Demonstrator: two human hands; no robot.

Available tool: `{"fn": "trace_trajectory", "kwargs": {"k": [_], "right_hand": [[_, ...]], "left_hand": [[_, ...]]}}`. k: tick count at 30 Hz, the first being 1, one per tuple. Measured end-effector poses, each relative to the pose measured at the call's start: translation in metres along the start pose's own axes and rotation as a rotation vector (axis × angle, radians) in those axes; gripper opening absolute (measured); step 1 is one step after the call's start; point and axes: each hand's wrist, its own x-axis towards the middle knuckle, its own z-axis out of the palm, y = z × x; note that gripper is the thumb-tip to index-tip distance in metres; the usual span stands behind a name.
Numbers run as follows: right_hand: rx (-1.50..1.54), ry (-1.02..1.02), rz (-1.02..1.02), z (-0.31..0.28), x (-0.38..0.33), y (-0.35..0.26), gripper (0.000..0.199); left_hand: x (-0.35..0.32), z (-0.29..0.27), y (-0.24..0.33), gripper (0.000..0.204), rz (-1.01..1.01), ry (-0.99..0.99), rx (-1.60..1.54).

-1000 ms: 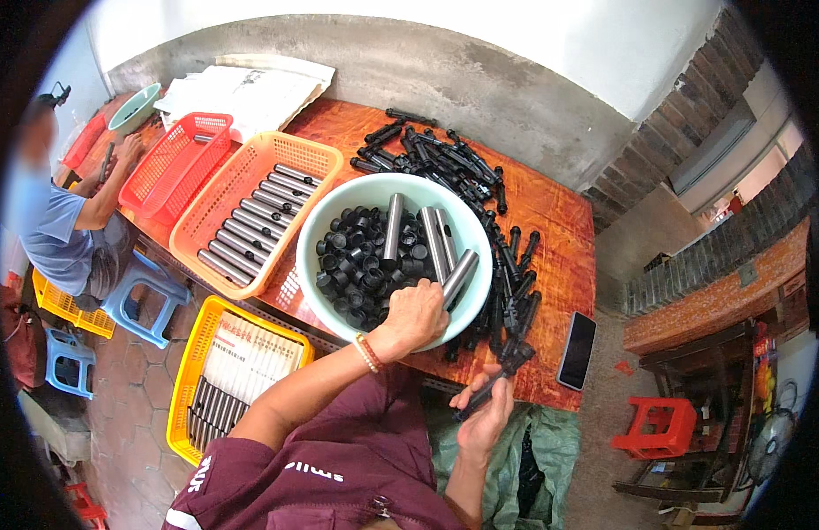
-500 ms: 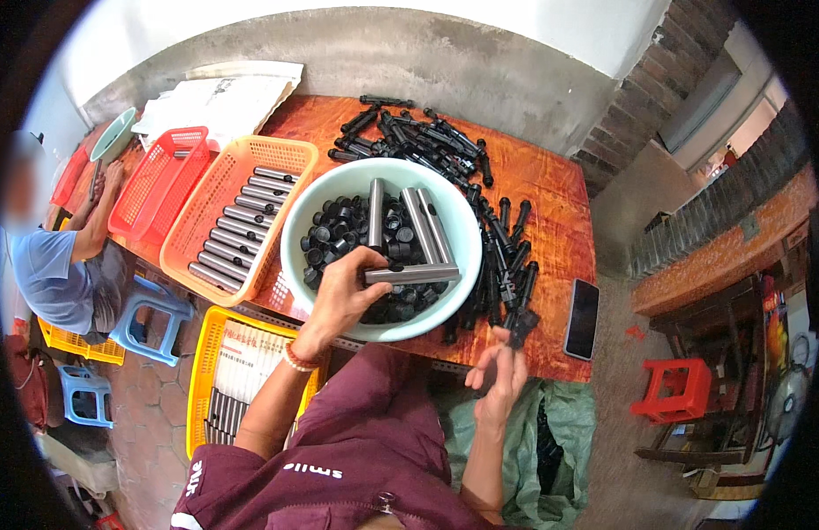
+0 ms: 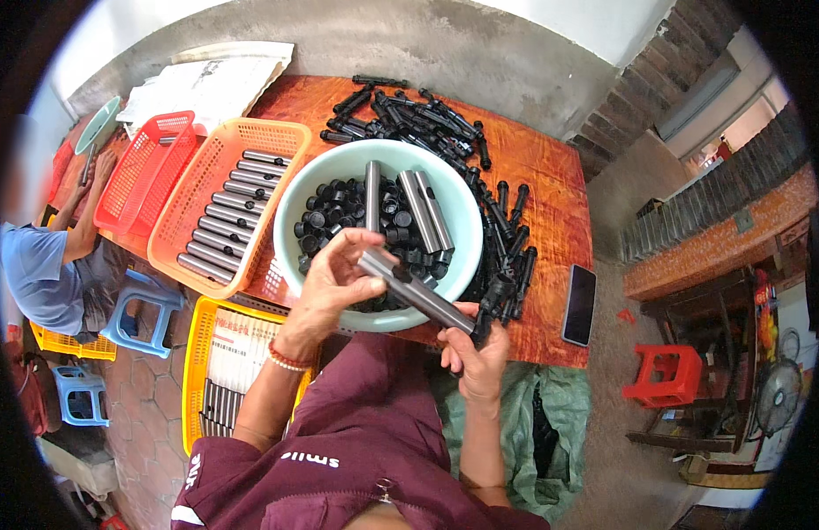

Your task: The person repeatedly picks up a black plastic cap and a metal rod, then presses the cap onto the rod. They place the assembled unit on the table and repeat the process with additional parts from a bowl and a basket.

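Observation:
My left hand (image 3: 326, 284) is closed round one end of a grey metal tube (image 3: 433, 303) with a hole in its side. The tube slants down to the right in front of the bowl. At its lower end, my right hand (image 3: 478, 360) grips a black plastic fitting (image 3: 496, 296); whether this is inside the tube or only against it, I cannot tell. A pale green bowl (image 3: 477, 225) holds many black round caps (image 3: 334, 205) and several more metal tubes (image 3: 424, 212). Beside and behind the bowl lie heaps of long black plastic rods (image 3: 427, 128).
An orange basket (image 3: 295, 137) of metal tubes and a red basket (image 3: 118, 216) stand left. A yellow crate (image 3: 193, 375) sits lower left, a phone (image 3: 579, 305) lies right. A co-worker in a blue shirt (image 3: 43, 269) sits far left. A red stool (image 3: 661, 375) stands right.
The tube has swung from level over the bowl to a downward slant towards my right hand. My right hand has brought the black fitting up and left to the tube's end.

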Motion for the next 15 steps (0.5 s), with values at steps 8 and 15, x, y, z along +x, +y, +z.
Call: {"fn": "trace_trajectory", "kwargs": {"k": [8, 15], "right_hand": [[0.084, 0.003, 0.020, 0.019, 0.002, 0.008, 0.028], [0.037, -0.119, 0.128, 0.007, -0.001, 0.007, 0.038]], "left_hand": [[0.004, 0.029, -0.044, 0.035, -0.150, 0.187, -0.467], [0.017, 0.011, -0.038, 0.030, -0.136, 0.229, -0.659]]}}
